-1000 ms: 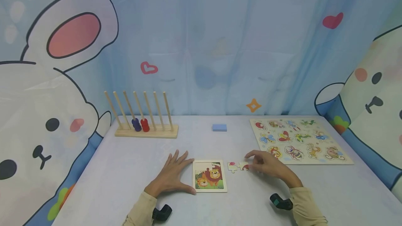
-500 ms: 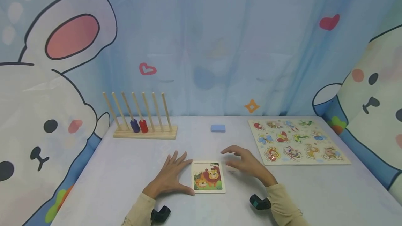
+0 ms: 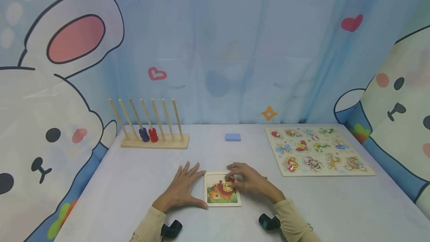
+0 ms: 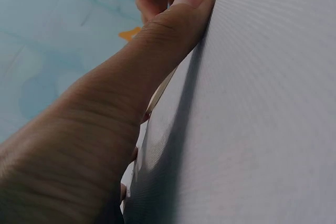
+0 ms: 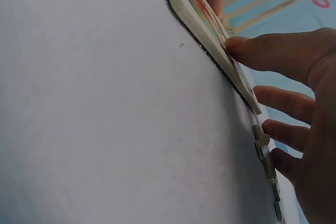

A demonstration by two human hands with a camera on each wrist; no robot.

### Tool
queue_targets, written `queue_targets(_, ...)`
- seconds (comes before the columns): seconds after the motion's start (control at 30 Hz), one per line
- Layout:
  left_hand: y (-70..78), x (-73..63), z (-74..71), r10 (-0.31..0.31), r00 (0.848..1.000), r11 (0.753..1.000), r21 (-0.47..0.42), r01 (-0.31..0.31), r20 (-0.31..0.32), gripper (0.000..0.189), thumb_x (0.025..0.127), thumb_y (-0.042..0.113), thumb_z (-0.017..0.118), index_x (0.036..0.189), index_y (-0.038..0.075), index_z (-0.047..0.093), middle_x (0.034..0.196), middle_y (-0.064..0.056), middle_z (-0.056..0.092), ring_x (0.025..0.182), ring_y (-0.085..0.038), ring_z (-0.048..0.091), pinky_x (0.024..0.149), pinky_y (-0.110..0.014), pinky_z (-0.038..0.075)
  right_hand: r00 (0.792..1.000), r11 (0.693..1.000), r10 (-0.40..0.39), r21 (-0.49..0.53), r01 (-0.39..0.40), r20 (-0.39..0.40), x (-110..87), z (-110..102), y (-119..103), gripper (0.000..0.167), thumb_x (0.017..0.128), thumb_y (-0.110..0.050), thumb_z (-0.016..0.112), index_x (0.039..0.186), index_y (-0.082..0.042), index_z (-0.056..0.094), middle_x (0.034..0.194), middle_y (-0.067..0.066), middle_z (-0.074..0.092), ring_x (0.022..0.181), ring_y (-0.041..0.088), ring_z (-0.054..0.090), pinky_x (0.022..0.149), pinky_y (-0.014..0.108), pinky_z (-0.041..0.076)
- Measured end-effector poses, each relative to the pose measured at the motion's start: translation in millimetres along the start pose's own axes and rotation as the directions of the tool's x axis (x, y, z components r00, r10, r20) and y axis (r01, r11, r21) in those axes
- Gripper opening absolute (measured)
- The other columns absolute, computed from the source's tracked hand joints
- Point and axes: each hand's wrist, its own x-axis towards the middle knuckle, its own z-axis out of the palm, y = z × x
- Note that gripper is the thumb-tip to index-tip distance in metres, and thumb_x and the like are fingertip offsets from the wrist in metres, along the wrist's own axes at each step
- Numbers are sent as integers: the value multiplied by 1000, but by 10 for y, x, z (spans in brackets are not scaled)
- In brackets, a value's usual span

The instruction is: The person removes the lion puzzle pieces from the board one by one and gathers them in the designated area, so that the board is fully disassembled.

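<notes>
Lower centre, apparently piece-fitting; widely spread left hand (image 3: 181, 189) touches the square, pale-wood-framed lion puzzle (image 3: 221, 190); right hand (image 3: 252, 180) arches over it, any pinch hidden; next likely calls for careful alignment.

No text, label, brand or number can be read on the lion jigsaw puzzle (image 3: 220, 190), the insect puzzle board (image 3: 319, 155), the wooden peg rack (image 3: 154, 144), the blue block (image 3: 233, 137) or the curtain (image 3: 215, 47).
</notes>
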Motion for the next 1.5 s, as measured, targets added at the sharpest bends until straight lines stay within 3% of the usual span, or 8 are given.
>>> queue_targets(0.87, -4, -5, -3, -1, 1000, 1000, 6, 1, 1, 108, 59, 72, 75, 147, 23, 39, 159, -6, 21, 147, -36, 4, 117, -56, 0, 1000, 1000, -18, 15, 18, 0, -23, 27, -47, 16, 86, -16, 70, 102, -19, 70, 133, 13, 52, 132, 42, 37, 109, 63, 27)
queue_targets(1.13, 1, -5, -5, -1, 1000, 1000, 4, 1, -2, 107, 58, 73, 75, 147, 24, 40, 159, -6, 21, 147, -36, 5, 117, -56, 1, 999, 1000, -24, -7, 24, -23, -21, 30, -72, 16, 85, -13, 72, 100, -18, 72, 119, 5, 56, 120, 32, 47, 104, 58, 35)
queue_targets(1.5, 11, -7, -6, -3, 1000, 1000, 2, 3, -3, 107, 58, 72, 76, 147, 23, 41, 159, -7, 22, 147, -37, 5, 117, -56, 1, 999, 997, -1, -74, -2, -42, -21, 48, -114, 17, 82, -11, 74, 97, -20, 74, 107, -5, 54, 109, 21, 47, 99, 50, 41)
